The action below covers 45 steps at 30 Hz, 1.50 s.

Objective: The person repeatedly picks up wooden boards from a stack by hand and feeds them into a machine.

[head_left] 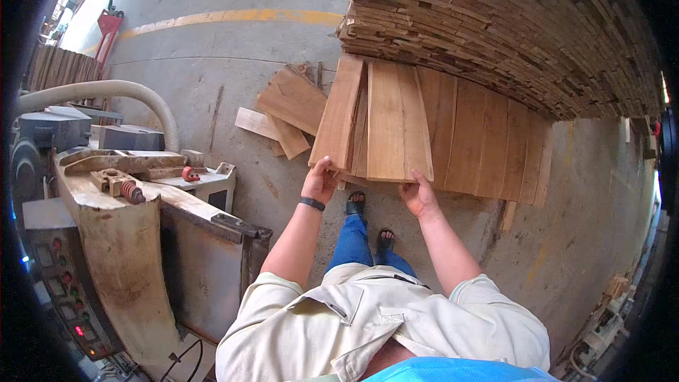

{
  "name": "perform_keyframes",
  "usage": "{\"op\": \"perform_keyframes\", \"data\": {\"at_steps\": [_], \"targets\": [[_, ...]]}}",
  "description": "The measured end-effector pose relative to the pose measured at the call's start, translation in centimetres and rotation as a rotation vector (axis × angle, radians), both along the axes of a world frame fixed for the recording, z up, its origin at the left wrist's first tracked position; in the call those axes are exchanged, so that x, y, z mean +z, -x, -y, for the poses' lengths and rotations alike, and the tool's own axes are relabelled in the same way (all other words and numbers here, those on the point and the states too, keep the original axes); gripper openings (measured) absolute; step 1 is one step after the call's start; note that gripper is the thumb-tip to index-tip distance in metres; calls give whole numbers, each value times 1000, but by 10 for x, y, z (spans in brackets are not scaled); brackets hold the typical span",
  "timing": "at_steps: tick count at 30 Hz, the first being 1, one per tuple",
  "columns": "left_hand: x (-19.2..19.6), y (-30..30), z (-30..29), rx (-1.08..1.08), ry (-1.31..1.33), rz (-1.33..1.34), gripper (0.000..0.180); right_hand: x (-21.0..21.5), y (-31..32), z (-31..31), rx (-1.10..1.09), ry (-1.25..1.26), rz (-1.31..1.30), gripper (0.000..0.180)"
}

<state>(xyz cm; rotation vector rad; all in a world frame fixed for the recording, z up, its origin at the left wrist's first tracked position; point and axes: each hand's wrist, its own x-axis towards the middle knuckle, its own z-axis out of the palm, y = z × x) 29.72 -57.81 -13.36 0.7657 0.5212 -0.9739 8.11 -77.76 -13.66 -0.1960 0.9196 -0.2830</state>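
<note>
Board handling seemed the step in hand: the left hand [320, 182] pinched a reddish board [338, 119] at twelve o'clock, the right hand [420, 197] a paler board [387, 127] at one o'clock. The next move likely called for an even grip. Both looked flat, the paler darkly streaked lengthwise.

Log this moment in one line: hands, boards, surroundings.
left hand: grips left board near end | right hand: grips right board near end | ahead-right: tall wood stack | left: machine | floor: loose boards
</note>
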Motion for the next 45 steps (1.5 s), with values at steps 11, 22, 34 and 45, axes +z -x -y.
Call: {"op": "perform_keyframes", "data": {"at_steps": [11, 22, 34, 45], "targets": [[63, 156, -94, 103, -1, 23, 43, 41, 177, -52, 83, 143, -7, 47], [175, 306, -217, 364, 6, 212, 45, 103, 251, -61, 214, 298, 81, 55], [256, 403, -397, 770, -1172, 939, 54, 183, 187, -182, 721, 300, 349, 54], [192, 421, -524, -83, -2069, 1005, 71, 138, 77, -386, 1094, 189, 240, 40]]}}
